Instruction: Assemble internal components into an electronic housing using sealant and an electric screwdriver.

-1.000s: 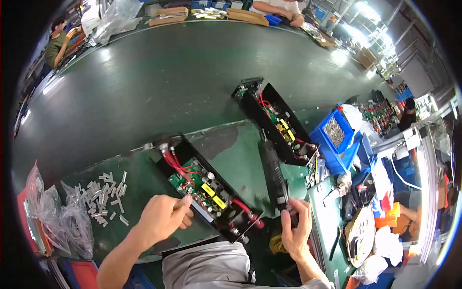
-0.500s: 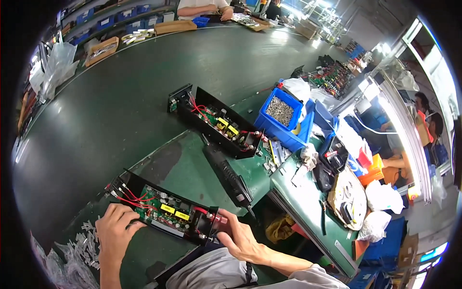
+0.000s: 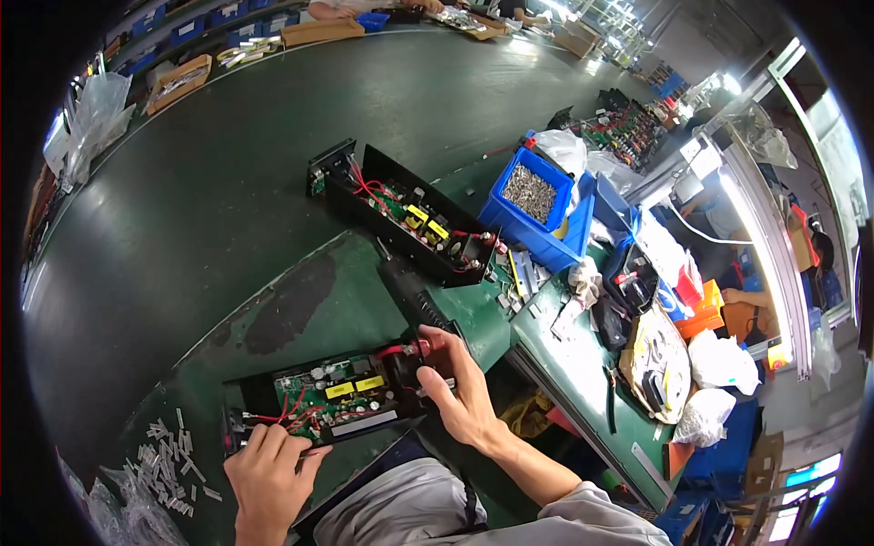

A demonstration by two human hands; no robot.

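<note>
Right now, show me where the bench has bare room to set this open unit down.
The wide dark belt left of the far open black unit lies bare. The green mat between that unit and the near unit, held by left hand and right hand, is free. Crowded: the right bench around the blue screw bin, and the small white parts.
</note>
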